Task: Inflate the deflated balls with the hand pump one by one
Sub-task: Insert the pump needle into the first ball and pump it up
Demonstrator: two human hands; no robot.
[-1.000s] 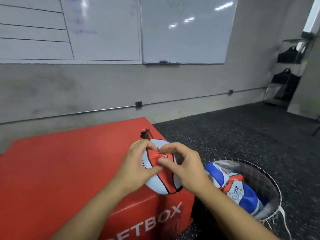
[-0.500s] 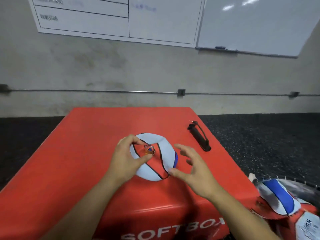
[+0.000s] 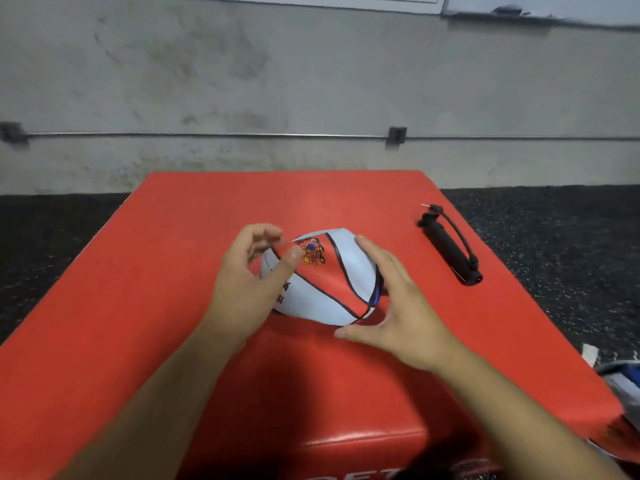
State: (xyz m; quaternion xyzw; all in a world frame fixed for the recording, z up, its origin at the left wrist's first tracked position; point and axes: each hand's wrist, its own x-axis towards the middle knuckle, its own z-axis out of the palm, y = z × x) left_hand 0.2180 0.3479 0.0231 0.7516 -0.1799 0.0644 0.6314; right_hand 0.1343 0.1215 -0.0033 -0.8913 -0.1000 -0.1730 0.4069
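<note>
While a person leans over a red padded box (image 3: 173,271) that serves as the tabletop, a deflated ball (image 3: 325,282) in pale blue and red panels lies flattened near its middle. The left hand (image 3: 242,282) rests at the ball's left edge, fingers loosely curled with the thumb lying on a red panel beside a small printed emblem; it does not appear to clamp anything. The right hand (image 3: 398,306) is spread wide, fingers straight along the ball's right side and thumb stretched under its near edge, cupping rather than gripping. A black hand pump (image 3: 450,251), its thin needle pointing away from the person, lies well apart to the right on the same surface. At the far right edge, part of another blue and white ball (image 3: 620,375) shows, blurred.

The step in hand looks like settling the ball and finding its valve. To do it well, keep the valve facing up, steady the limp skin with one hand, then fetch the pump and enter the needle straight, not slanted.
</note>
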